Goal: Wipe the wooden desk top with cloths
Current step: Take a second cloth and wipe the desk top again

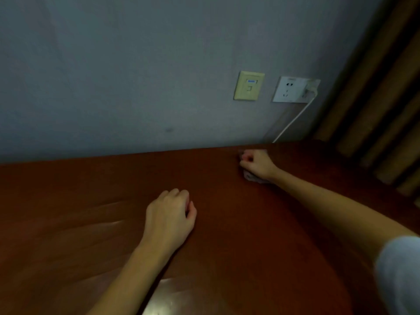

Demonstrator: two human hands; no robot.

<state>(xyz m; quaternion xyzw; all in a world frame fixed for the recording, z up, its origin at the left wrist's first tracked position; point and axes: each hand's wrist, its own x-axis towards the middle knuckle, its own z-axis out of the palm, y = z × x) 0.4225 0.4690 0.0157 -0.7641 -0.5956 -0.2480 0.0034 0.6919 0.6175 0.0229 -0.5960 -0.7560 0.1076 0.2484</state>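
Cloth [251,177] bunched under right hand [256,163], fingers curled tight round it, pressed on desk top [227,235] at far edge by the wall [113,76]. Left hand [170,214] rests mid-desk, fingers loosely curled, no cloth seen in it. Faint shiny streaks left of it, probably wiped already; wiping looks mid-way, far right corner and near side likely left. White socket [289,89] with cable [293,121] above, curtain [375,98] to the right.

Cloth [252,177] on desk [91,189] near wall [113,64]
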